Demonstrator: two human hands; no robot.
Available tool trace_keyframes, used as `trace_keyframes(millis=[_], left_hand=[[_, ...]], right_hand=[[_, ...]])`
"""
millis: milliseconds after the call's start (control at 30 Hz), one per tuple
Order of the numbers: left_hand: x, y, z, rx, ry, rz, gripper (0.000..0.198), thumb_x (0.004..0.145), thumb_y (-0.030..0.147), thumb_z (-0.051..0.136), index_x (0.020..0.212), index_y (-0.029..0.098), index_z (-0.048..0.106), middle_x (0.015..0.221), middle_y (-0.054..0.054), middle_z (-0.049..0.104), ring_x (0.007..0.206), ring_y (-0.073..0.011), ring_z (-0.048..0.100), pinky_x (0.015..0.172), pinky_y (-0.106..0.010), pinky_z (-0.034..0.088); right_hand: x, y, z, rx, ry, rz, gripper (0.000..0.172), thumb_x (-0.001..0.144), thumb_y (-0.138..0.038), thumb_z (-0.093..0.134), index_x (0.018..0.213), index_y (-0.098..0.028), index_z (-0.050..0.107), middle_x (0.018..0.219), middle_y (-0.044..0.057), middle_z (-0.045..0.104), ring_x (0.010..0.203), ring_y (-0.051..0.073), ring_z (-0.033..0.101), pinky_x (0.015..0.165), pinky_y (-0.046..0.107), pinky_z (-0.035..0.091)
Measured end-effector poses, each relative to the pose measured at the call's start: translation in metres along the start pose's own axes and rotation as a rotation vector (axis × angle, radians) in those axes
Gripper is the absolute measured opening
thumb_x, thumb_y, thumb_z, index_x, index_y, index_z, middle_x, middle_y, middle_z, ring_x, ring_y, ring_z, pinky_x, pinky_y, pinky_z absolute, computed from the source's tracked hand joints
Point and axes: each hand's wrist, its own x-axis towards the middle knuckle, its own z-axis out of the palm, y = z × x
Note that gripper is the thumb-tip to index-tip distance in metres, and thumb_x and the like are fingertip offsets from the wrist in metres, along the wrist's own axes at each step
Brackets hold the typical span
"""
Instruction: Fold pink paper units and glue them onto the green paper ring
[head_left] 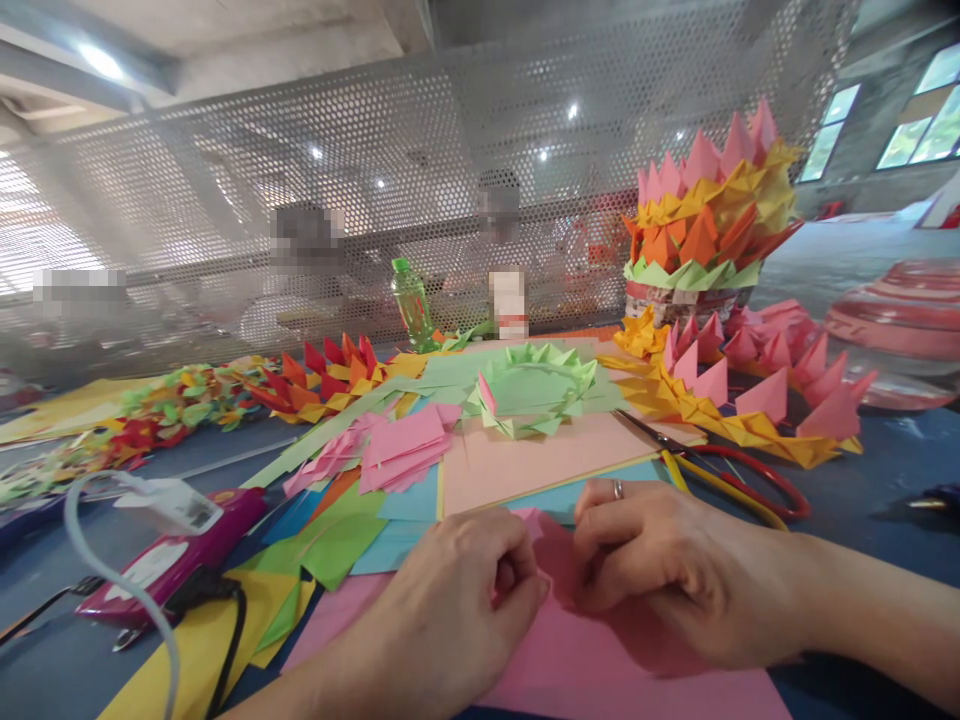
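My left hand (465,605) is closed, its thumb and forefinger pinched at the edge of a small folded piece of pink paper (534,528). From the other side my right hand (667,560), with a ring on one finger, curls its fingers onto the same piece. Both hands are low over a large pink sheet (637,690), and their fingers partly hide the fold. Beyond them, a ring of folded light-green paper (532,425), with one pink point (487,392) on it, rests on stacked paper sheets (495,465).
Scissors (712,475) lie by my right hand. Pink paper slips (405,448) and a purple power strip (180,555) are on the left. Folded yellow and pink chains (772,405) lie right, before a tiered paper basket (701,220). A green bottle (411,305) stands near a perforated metal screen (420,170).
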Motion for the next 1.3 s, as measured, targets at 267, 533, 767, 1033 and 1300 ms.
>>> trace_keyframes(millis=[267,533,767,1033,1300], left_hand=[[-0.002,0.000,0.000,-0.004,-0.007,0.002,0.010,0.083,0.018,0.058,0.073,0.020,0.059,0.070,0.003,0.062,0.065,-0.0128,0.055,0.058,-0.023,0.034],[-0.003,0.002,-0.004,-0.003,-0.031,-0.002,0.004,0.086,0.021,0.060,0.082,0.022,0.057,0.075,0.003,0.062,0.069,-0.0146,0.056,0.061,-0.025,0.036],[-0.006,-0.002,-0.001,0.003,-0.060,0.106,0.016,0.085,0.006,0.052,0.084,0.022,0.050,0.083,0.003,0.061,0.079,-0.0158,0.058,0.071,-0.027,0.039],[-0.005,0.002,-0.007,-0.026,-0.105,0.164,0.022,0.087,0.000,0.048,0.084,0.020,0.057,0.089,0.001,0.061,0.082,-0.0141,0.057,0.073,-0.026,0.040],[-0.005,-0.001,0.001,-0.110,-0.054,0.087,0.014,0.081,0.008,0.063,0.077,0.021,0.059,0.076,0.006,0.061,0.071,-0.0097,0.053,0.065,-0.022,0.035]], right_hand=[[-0.002,-0.002,0.000,-0.098,-0.077,0.029,0.044,0.075,0.000,0.055,0.109,-0.022,0.073,0.095,0.002,0.069,0.081,0.014,0.062,0.074,0.026,0.045],[-0.001,-0.005,0.004,-0.144,-0.117,0.054,0.027,0.073,-0.005,0.063,0.094,-0.019,0.073,0.092,0.001,0.064,0.078,0.012,0.057,0.065,0.023,0.041],[0.000,-0.007,0.002,-0.114,-0.111,0.052,0.028,0.072,-0.002,0.061,0.091,-0.018,0.072,0.096,0.000,0.065,0.080,0.012,0.058,0.069,0.023,0.042],[0.002,-0.010,0.002,-0.075,-0.121,0.077,0.031,0.068,0.002,0.061,0.090,-0.018,0.071,0.097,-0.001,0.066,0.083,0.011,0.059,0.072,0.021,0.043],[0.001,-0.008,0.002,-0.056,-0.111,0.069,0.029,0.066,0.001,0.063,0.088,-0.017,0.071,0.096,-0.001,0.065,0.086,0.011,0.059,0.073,0.021,0.042]])
